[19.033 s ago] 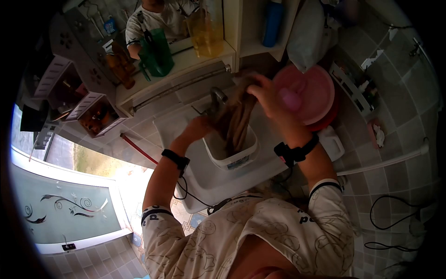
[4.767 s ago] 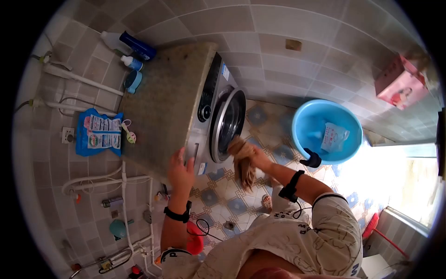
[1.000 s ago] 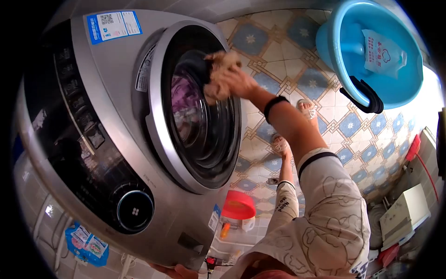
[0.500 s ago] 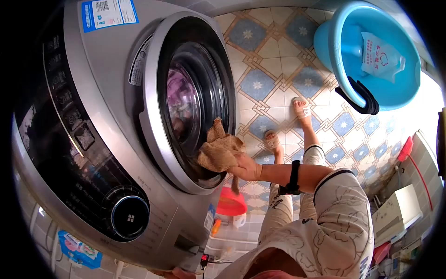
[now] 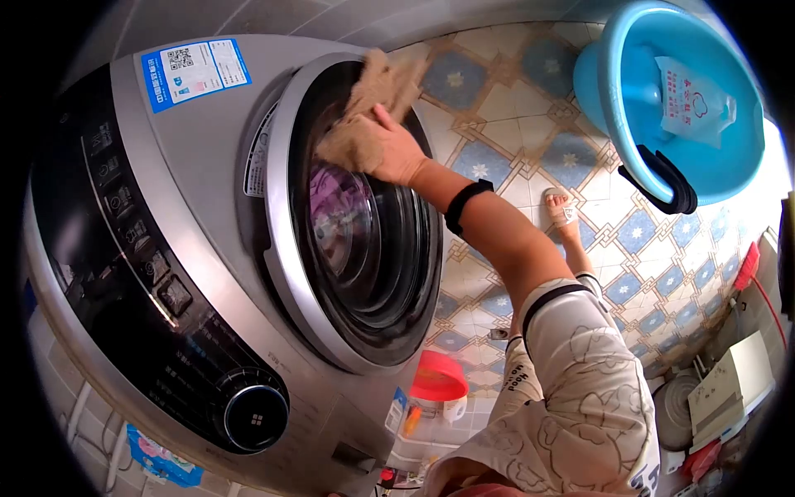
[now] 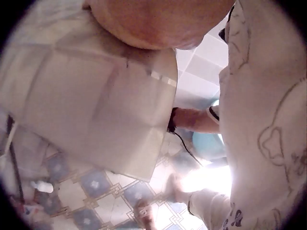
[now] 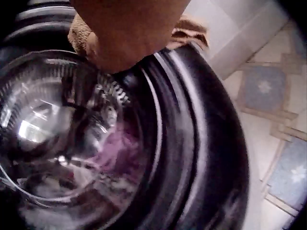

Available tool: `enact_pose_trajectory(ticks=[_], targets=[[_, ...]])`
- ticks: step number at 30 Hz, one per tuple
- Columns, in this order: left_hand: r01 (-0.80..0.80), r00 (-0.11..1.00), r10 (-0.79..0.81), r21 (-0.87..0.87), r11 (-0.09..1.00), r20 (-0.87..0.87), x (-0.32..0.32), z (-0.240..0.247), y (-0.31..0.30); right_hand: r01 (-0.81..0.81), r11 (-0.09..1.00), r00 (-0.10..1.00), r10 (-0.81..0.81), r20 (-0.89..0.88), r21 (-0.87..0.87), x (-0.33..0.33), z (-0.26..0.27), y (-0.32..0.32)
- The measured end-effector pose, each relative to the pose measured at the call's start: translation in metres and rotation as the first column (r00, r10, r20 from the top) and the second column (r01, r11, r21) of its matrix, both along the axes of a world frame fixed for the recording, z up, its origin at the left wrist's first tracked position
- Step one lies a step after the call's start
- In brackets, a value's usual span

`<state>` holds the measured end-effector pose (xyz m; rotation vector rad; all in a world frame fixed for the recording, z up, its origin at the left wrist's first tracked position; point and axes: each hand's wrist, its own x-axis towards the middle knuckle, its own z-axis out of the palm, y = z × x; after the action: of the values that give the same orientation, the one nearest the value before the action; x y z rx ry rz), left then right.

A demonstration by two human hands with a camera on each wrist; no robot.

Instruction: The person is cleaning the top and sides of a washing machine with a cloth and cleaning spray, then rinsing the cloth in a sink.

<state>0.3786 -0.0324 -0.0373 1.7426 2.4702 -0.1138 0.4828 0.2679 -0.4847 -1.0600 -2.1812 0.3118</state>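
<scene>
Right hand (image 5: pixel 389 151): fingers curled on a bunched brown cloth (image 5: pixel 371 98), pressing it to the top of the door rim
Where the brown cloth sits: on the upper edge of the washer door (image 5: pixel 373 248), one flap sticking up past the rim
Left hand (image 6: pixel 158 21): only the heel visible in the left wrist view, against a pale panel; fingers out of sight, grip impossible to tell
Behind the glass: purple laundry (image 7: pixel 120 143)
In the way: right forearm, crossing the door's upper right
Around: blue basin (image 5: pixel 595 79) holding a white packet (image 5: pixel 694 103) on the tiled floor (image 5: pixel 497 166); red-lidded jar (image 5: pixel 436 383) just beside the machine; round dial (image 5: pixel 255 417) on the dark control panel
</scene>
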Motion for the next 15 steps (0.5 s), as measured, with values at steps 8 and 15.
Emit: enact_pose_trajectory(ticks=[8,15], targets=[[-0.051,0.998,0.051,0.004,0.999,0.025,-0.001,-0.004,0.005,-0.135,0.954,0.973,0.178,0.145,-0.269,0.010,-0.026,-0.067],[-0.078,0.996,0.076,0.041,0.996,0.044,0.003,-0.004,0.006,-0.500,0.439,0.761,-0.189,-0.621,-0.746,0.043,0.081,-0.224]])
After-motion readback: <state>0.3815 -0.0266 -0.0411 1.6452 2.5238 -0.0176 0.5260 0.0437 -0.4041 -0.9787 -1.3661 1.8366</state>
